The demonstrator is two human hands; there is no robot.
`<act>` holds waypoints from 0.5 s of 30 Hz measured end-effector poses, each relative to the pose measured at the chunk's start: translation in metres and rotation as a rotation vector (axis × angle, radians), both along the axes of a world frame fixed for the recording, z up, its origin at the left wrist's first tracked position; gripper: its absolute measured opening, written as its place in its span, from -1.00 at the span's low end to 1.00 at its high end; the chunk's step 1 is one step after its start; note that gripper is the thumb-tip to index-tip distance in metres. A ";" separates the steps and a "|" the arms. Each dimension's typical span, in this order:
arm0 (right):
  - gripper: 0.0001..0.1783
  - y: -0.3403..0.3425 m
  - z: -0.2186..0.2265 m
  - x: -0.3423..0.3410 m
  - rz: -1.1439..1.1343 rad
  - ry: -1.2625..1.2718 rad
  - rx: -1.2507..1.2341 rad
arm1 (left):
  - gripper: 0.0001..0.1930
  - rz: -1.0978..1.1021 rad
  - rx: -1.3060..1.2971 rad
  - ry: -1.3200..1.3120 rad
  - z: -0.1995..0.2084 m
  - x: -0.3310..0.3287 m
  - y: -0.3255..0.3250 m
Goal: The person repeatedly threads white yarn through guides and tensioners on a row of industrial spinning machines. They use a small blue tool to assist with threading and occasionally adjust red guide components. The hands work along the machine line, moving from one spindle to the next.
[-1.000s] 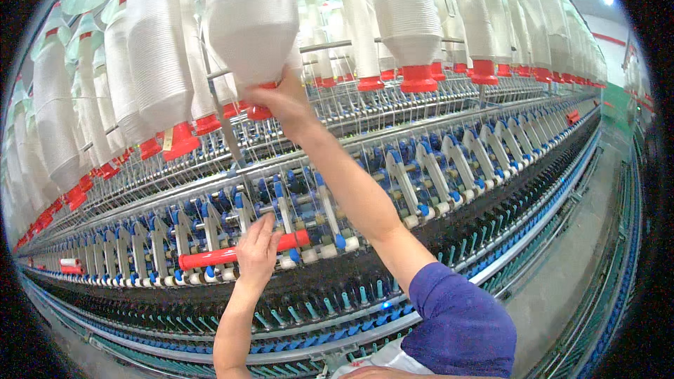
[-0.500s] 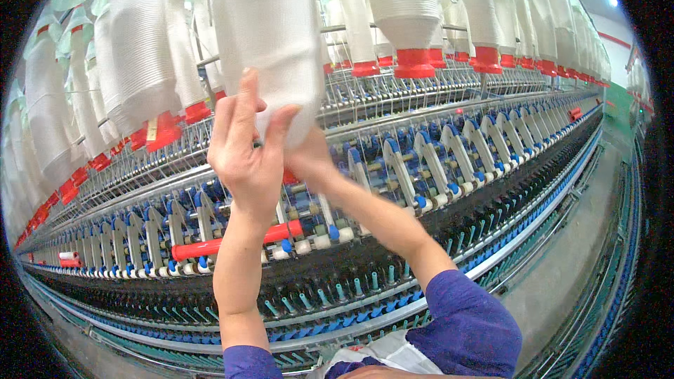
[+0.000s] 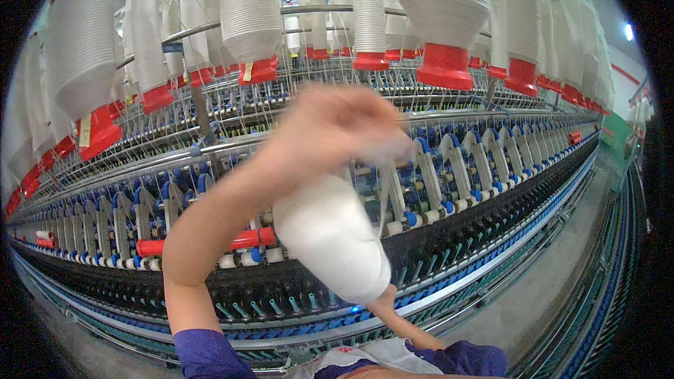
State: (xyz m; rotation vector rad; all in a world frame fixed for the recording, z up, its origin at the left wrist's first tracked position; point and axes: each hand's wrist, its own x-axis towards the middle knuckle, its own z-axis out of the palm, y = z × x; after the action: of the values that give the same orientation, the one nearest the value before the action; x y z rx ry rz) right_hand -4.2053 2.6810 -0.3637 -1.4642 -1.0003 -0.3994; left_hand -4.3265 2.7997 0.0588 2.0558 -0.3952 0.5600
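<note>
A full white roving bobbin [image 3: 330, 238] hangs tilted in front of the machine, its lower end toward me. My right hand [image 3: 382, 300] grips it at that lower end, with most of the fingers hidden behind it. Above the bobbin, my left hand [image 3: 344, 123] is raised and blurred by motion, its fingers curled together. A thin white roving strand [image 3: 383, 200] runs from the left fingertips down to the bobbin's side, and the left hand appears closed on it.
Rows of white roving bobbins [image 3: 249, 10] with red bases hang overhead from rails. Behind my hands runs a spinning frame with grey arms [image 3: 449, 168] and blue parts. A red tube [image 3: 246, 238] lies across its rollers. Green spindles [image 3: 295, 302] line the lower front. An aisle floor [image 3: 540, 274] stretches right.
The bobbin has come down from the overhead row and is now tilted toward me. My right hand moved down with it to its lower end; my left hand moved right, its fingers now curled.
</note>
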 end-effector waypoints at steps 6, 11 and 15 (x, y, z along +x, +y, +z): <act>-0.52 0.045 0.113 0.028 0.195 0.285 -0.172 | -0.84 -0.283 0.221 0.287 -0.099 0.021 -0.043; -0.66 0.138 0.249 0.114 0.327 0.227 -0.212 | -0.73 -0.108 -0.336 0.468 -0.124 0.032 0.003; -0.77 0.211 0.317 0.177 0.295 -0.033 -0.009 | -0.80 0.127 -0.345 0.340 -0.117 0.062 0.045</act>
State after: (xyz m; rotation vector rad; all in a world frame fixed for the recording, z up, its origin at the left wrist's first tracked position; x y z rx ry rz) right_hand -4.0288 2.8921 -0.0467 -1.2962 -1.2246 -0.2056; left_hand -4.2642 2.8443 -0.0584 1.8026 0.0327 0.3169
